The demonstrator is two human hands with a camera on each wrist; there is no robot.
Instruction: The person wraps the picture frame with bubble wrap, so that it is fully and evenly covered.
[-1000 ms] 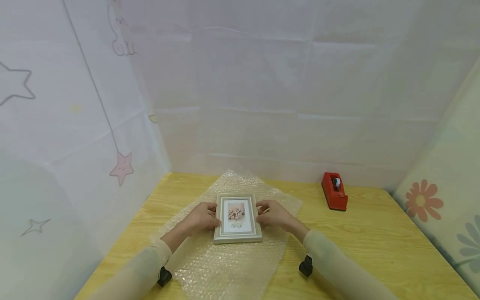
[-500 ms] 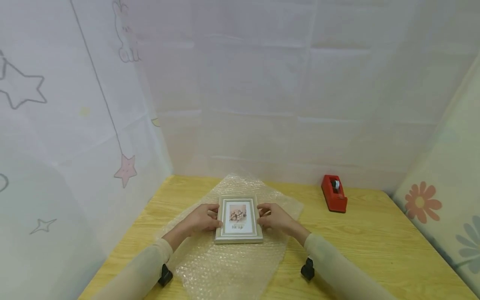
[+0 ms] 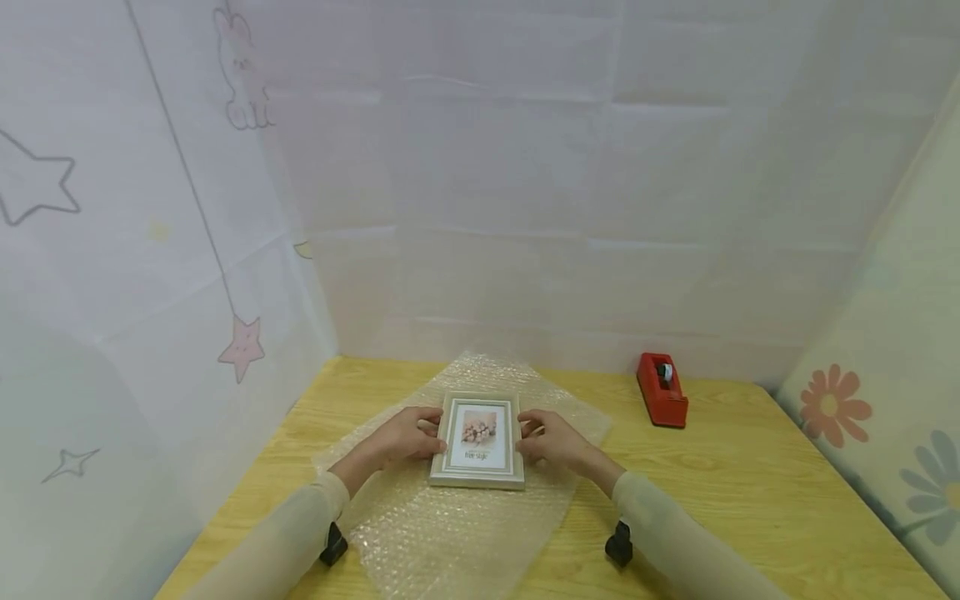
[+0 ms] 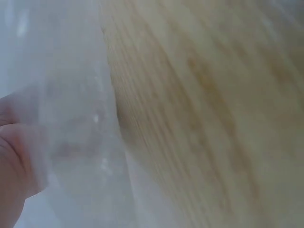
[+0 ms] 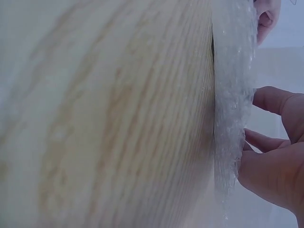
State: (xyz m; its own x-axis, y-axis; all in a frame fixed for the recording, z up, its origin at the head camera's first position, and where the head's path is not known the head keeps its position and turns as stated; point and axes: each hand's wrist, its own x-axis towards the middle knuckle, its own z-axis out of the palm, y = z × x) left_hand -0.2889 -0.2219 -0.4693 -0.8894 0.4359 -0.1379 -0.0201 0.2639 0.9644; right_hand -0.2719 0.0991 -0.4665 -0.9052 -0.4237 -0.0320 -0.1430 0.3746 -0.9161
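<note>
A cream and silver picture frame (image 3: 437, 467) with a floral print lies face up on a sheet of bubble wrap (image 3: 450, 542) in the head view. My left hand (image 3: 405, 433) holds its left side, thumb on the border. On the opposite side my right hand (image 3: 555, 442) grips the right border with thumb and fingers. The left wrist view catches only part of the left hand (image 4: 16, 152), blurred behind the bubble wrap (image 4: 80, 118). In the right wrist view the right hand's fingers (image 5: 273, 99) stand spread at the bubble wrap (image 5: 232, 95); the picture frame is hidden there.
A red tape dispenser (image 3: 663, 396) stands at the back right of the yellow wood-grain table (image 3: 712, 492). Pale printed sheets (image 3: 480, 192) hang behind the table and along both sides. Each sleeve has a black wrist camera (image 3: 618, 546) under it.
The picture frame has turned very slightly clockwise and crept right relative to the tape dispenser, with both hands staying on its sides. The head view has shifted a little.
</note>
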